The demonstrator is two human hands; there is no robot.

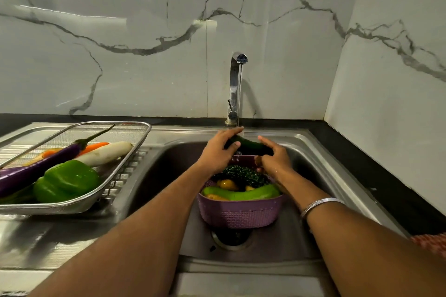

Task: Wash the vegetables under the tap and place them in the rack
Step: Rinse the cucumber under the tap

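A dark green cucumber [248, 144] lies crosswise under the running tap [236, 84], held at both ends by my left hand [218, 152] and my right hand [274, 157]. Below it, a purple basket [241, 212] stands in the sink [321, 166], holding a light green gourd [241, 194], a dark bitter gourd [243, 175] and yellow pieces [226, 184]. On the drainboard at the left, the metal mesh rack [120, 171] holds a green capsicum [66, 179], a purple brinjal [36, 169], a white radish [106, 153] and a carrot [94, 147].
The sink drain [231, 239] shows just in front of the basket. A black counter strip [376, 176] runs along the marble wall behind and to the right. A silver bangle [318, 204] sits on my right wrist.
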